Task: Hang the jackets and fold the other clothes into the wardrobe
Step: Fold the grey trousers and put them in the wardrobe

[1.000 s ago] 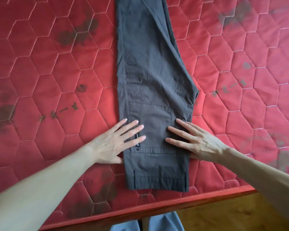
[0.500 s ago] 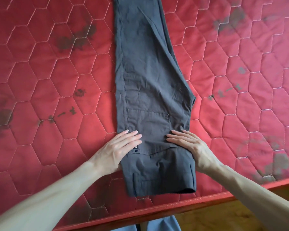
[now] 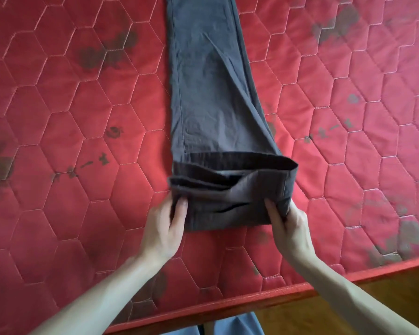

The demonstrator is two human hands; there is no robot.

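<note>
Dark grey trousers (image 3: pixel 211 88), folded lengthwise, lie on the red quilted mattress (image 3: pixel 70 165) and run away from me off the top of the view. Their near waist end (image 3: pixel 230 189) is turned over onto the legs in a thick fold. My left hand (image 3: pixel 166 228) grips the left side of that fold, thumb on top. My right hand (image 3: pixel 288 226) grips its right side the same way. No wardrobe or jacket is in view.
The mattress has dark stains (image 3: pixel 107 49) on both sides of the trousers. Its red edge (image 3: pixel 252 303) runs along the bottom, with a wooden floor (image 3: pixel 348 308) beyond it at lower right. Blue cloth on my legs (image 3: pixel 228 327) shows at the bottom.
Both hands went from lying flat on the waist end to gripping its sides. The waist end has been lifted and turned over away from me onto the legs.
</note>
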